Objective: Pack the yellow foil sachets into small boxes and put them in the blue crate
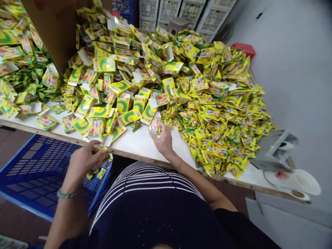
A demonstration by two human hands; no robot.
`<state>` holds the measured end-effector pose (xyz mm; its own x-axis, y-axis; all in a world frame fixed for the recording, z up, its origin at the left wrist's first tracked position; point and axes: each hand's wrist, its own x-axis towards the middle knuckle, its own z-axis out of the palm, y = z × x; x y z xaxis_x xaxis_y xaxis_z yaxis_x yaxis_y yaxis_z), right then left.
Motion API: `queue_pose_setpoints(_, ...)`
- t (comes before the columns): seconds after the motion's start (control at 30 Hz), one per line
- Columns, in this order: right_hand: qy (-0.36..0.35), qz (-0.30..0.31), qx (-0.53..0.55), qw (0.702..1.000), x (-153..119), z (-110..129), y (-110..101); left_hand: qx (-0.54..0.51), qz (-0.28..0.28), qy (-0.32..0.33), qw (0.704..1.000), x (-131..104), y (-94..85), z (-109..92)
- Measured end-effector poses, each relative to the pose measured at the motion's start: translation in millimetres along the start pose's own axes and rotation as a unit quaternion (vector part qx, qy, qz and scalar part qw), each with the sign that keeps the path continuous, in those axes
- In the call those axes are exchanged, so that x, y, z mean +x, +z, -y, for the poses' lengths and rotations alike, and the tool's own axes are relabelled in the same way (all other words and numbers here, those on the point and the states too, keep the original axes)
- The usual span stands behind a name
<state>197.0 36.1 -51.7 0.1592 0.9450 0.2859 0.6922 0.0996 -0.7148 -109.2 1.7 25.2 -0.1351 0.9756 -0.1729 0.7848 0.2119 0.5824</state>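
Note:
My left hand (79, 166) is closed round a small yellow and red carton (103, 159), over the near side of a blue plastic crate (33, 180). Motion blurs that carton slightly. At the table's front edge, my right hand (164, 138) pinches another small printed carton (156, 123), which has a pale end. Close to its fingers lie a heap of yellow cartons (124, 102), some with white flaps raised, and a small green packet (135, 125). To the right spreads a large pile of shiny yellow packets (220, 124).
A brown cardboard divider (49, 31) stands at left, with more cartons and green packets (36, 81) beyond it. Grey metal equipment (275, 148) and a white bowl (307, 181) sit at the right end. Stacked white crates (168, 10) stand behind the table (135, 140).

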Motion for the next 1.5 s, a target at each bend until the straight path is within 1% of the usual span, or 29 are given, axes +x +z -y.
queue_pose_setpoints(0.03, 0.028, -0.003, -0.025, 0.999, 8, -5, 1, 0.043, -0.013, -0.003, 0.999, 1, -4.9, 2)
queue_pose_setpoints(0.07, 0.046, 0.002, -0.04, 0.998, 14, -9, 2, 0.053, -0.014, 0.002, 0.998, 2, -3.4, 1)
queue_pose_setpoints(0.1, 0.061, 0.015, -0.04, 0.997, 19, -11, 3, 0.034, -0.002, 0.02, 0.999, 4, 4.1, -4)
queue_pose_setpoints(0.13, 0.075, 0.033, -0.025, 0.996, 21, -12, 6, -0.003, 0.011, 0.047, 0.999, 6, 16.6, -12)
queue_pose_setpoints(0.2, 0.104, 0.077, 0.041, 0.991, 18, -10, 12, -0.07, 0.05, 0.101, 0.991, 12, 50.1, -32)
queue_pose_setpoints(0.27, 0.115, 0.117, 0.105, 0.981, 9, -7, 16, -0.067, 0.07, 0.113, 0.989, 19, 83.2, -54)
queue_pose_setpoints(0.33, 0.089, 0.139, 0.124, 0.978, 0, -7, 17, -0.017, 0.052, 0.107, 0.993, 26, 106.9, -72)
queue_pose_setpoints(0.37, 0.073, 0.138, 0.116, 0.981, -2, -10, 16, 0.013, 0.031, 0.111, 0.993, 29, 114.4, -79)
queue_pose_setpoints(0.43, 0.06, 0.113, 0.086, 0.988, -1, -18, 10, 0.074, -0.013, 0.132, 0.988, 37, 122.9, -90)
queue_pose_setpoints(0.5, 0.068, 0.077, 0.044, 0.994, 8, -29, 3, 0.125, -0.031, 0.151, 0.98, 44, 126.2, -97)
queue_pose_setpoints(0.53, 0.066, 0.068, 0.02, 0.995, 14, -34, 0, 0.145, -0.027, 0.155, 0.977, 46, 127.2, -100)
queue_pose_setpoints(0.6, 0.046, 0.071, -0.031, 0.996, 24, -42, -3, 0.164, -0.009, 0.157, 0.974, 50, 128.3, -104)
queue_pose_setpoints(0.7, 0.019, 0.106, -0.087, 0.99, 29, -46, -2, 0.136, 0.039, 0.13, 0.981, 50, 126.9, -99)
queue_pose_setpoints(0.8, 0.016, 0.152, -0.124, 0.981, 22, -45, -2, 0.081, 0.088, 0.087, 0.989, 46, 119.9, -84)
queue_pose_setpoints(0.87, 0.018, 0.177, -0.128, 0.976, 15, -43, -5, 0.043, 0.103, 0.09, 0.99, 43, 113.9, -73)
queue_pose_setpoints(0.93, 0.044, 0.19, -0.103, 0.975, 9, -42, -11, -0.002, 0.109, 0.107, 0.988, 43, 108.8, -64)
queue_pose_setpoints(0.97, 0.065, 0.186, -0.078, 0.977, 6, -41, -14, -0.026, 0.11, 0.115, 0.987, 43, 106.9, -61)
queue_pose_setpoints(1.0, 0.087, 0.17, -0.044, 0.981, 5, -41, -18, -0.049, 0.11, 0.119, 0.986, 43, 105.6, -58)
queue_pose_setpoints(1.07, 0.129, 0.111, 0.046, 0.984, 6, -38, -25, -0.094, 0.112, 0.127, 0.981, 43, 104.3, -55)
queue_pose_setpoints(1.13, 0.154, 0.052, 0.144, 0.976, 9, -32, -29, -0.155, 0.122, 0.128, 0.972, 42, 105.0, -55)
queue_pose_setpoints(1.17, 0.162, 0.04, 0.187, 0.968, 11, -29, -30, -0.196, 0.133, 0.126, 0.963, 41, 105.9, -56)
queue_pose_setpoints(1.2, 0.167, 0.041, 0.221, 0.96, 14, -25, -30, -0.24, 0.149, 0.121, 0.952, 40, 107.1, -58)
queue_pose_setpoints(1.27, 0.17, 0.065, 0.261, 0.948, 17, -17, -28, -0.316, 0.183, 0.108, 0.925, 37, 110.3, -62)
queue_pose_setpoints(1.33, 0.17, 0.084, 0.273, 0.943, 17, -10, -25, -0.356, 0.207, 0.096, 0.906, 33, 113.8, -65)
queue_pose_setpoints(1.43, 0.152, 0.089, 0.273, 0.946, 13, -5, -19, -0.389, 0.223, 0.077, 0.891, 30, 117.9, -69)
queue_pose_setpoints(1.5, 0.131, 0.091, 0.249, 0.955, 11, -5, -17, -0.422, 0.228, 0.057, 0.876, 28, 118.1, -69)
